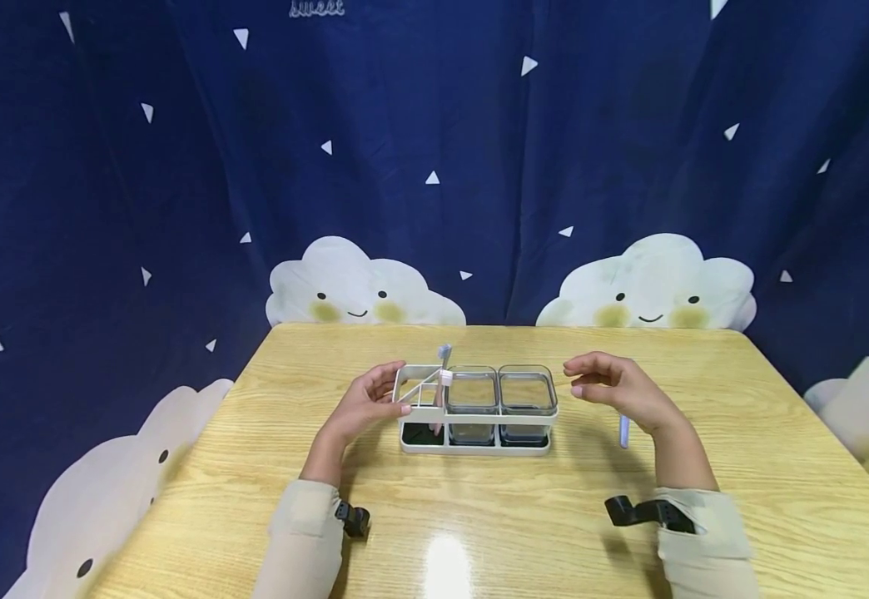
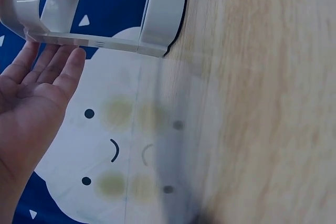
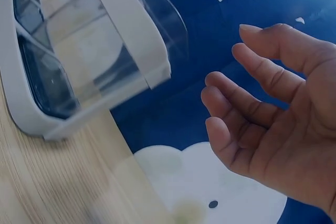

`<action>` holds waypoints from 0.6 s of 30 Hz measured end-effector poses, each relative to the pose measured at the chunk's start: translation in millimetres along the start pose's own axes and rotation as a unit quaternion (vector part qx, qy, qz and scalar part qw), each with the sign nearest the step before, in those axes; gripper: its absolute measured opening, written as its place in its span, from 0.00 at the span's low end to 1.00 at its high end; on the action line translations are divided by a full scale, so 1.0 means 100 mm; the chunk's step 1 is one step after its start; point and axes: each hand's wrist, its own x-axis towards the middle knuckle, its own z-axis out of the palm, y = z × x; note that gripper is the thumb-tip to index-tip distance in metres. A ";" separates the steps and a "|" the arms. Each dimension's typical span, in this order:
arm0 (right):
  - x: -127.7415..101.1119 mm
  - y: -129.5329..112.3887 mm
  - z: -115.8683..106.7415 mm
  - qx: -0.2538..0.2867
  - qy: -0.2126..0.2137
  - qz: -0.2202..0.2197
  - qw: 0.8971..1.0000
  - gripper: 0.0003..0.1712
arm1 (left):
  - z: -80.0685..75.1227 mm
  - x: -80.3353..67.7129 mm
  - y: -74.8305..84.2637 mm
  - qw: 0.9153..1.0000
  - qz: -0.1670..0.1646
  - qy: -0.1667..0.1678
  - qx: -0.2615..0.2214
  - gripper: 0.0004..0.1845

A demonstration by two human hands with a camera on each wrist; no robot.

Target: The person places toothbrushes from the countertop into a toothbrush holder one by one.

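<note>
A white rack (image 1: 498, 450), a toothbrush holder, stands on the table with two clear square cups (image 1: 472, 399) in its middle and right compartments. Upright in the left compartment is a toothbrush (image 1: 438, 405) with a pinkish handle; pale blue and white bristles show at the top. My left hand (image 1: 365, 403) grips the rack's left end, thumb at the front rail; in the left wrist view its fingertips (image 2: 73, 66) meet the rack's edge. To the right of the rack, apart from it, my right hand (image 1: 618, 387) is raised with loosely bent fingers and holds nothing.
A slim blue stick (image 1: 624, 431) lies on the wooden table (image 1: 419, 507) below my right hand, partly hidden by it. A dark blue curtain (image 1: 434, 108) with white triangles and smiling clouds hangs behind the table and along its sides.
</note>
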 end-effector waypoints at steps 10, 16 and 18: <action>-0.11 0.13 -0.20 0.030 0.004 -0.021 0.999 0.21 | 0.05 -0.08 0.13 1.000 0.001 -0.002 0.008 0.38; -0.14 0.24 -0.31 0.023 0.017 -0.006 1.000 0.22 | 0.04 -0.06 0.11 1.000 0.004 -0.001 0.007 0.38; -0.16 0.27 -0.35 0.023 0.020 0.001 1.000 0.21 | 0.05 -0.05 0.11 1.000 0.004 -0.002 0.005 0.38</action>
